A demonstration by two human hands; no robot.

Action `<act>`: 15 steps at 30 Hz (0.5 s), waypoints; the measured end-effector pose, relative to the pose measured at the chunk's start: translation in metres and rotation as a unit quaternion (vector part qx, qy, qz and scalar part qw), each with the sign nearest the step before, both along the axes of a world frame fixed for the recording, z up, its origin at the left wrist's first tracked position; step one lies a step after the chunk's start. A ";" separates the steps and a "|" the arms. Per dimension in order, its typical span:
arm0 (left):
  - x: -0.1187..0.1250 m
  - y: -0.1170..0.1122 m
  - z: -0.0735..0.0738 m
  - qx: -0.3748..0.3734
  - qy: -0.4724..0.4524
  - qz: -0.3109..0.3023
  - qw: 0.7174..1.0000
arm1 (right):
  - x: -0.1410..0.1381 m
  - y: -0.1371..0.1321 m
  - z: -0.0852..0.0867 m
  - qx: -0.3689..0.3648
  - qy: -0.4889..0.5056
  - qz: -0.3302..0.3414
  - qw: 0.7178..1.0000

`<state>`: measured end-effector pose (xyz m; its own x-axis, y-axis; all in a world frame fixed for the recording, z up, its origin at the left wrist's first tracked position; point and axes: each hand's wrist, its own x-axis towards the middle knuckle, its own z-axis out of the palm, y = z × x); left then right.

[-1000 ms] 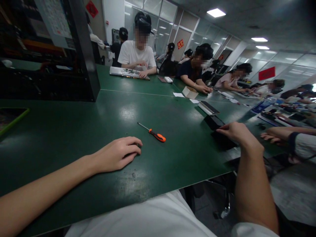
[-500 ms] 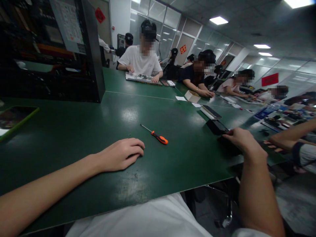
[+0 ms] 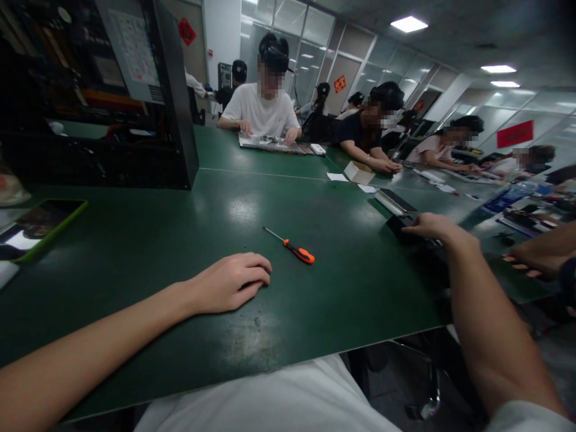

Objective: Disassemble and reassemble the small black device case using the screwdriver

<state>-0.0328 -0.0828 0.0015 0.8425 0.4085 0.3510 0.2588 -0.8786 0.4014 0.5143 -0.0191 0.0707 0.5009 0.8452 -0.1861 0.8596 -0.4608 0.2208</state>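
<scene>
My left hand point(image 3: 234, 282) lies palm down on the green table point(image 3: 180, 336), fingers relaxed and slightly bent, with nothing in it. Just beyond its fingertips is a screwdriver point(image 3: 299, 251) with an orange and black handle, its thin shaft pointing away to the left. At the right side, my right hand point(image 3: 434, 227) reaches out with thumb and fingers pinched on a black flat object point(image 3: 401, 228). That object's exact kind cannot be made out. Directly behind it sits a pale, dark-topped flat item point(image 3: 396, 202).
A large black computer case point(image 3: 175, 120) stands at the left, with a green-edged phone point(image 3: 49, 225) before it. A small open box point(image 3: 359, 173) and white papers lie farther back. Across the table a person point(image 3: 265, 108) handles a flat device; another person's arm point(image 3: 544, 252) is close at right.
My right hand has moved forward, nearer the pale flat item, with the black object. My left hand and the screwdriver stay put on the table; the view has shifted slightly.
</scene>
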 end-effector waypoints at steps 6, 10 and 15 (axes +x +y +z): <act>0.000 -0.001 0.000 -0.011 -0.014 0.013 1.000 | -0.074 0.006 0.018 0.049 0.016 0.100 0.994; 0.000 0.000 0.000 -0.024 -0.064 0.072 0.995 | -0.148 -0.014 0.034 0.099 0.097 0.259 0.956; -0.004 0.004 0.000 -0.022 -0.171 0.198 0.965 | -0.246 -0.044 0.026 0.133 0.230 0.497 0.826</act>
<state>-0.0365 -0.0792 0.0019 0.4549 0.6956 0.5560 0.4168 -0.7181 0.5574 0.2686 -0.0630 0.0969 -0.5362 0.8387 0.0952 0.8081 0.5427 -0.2292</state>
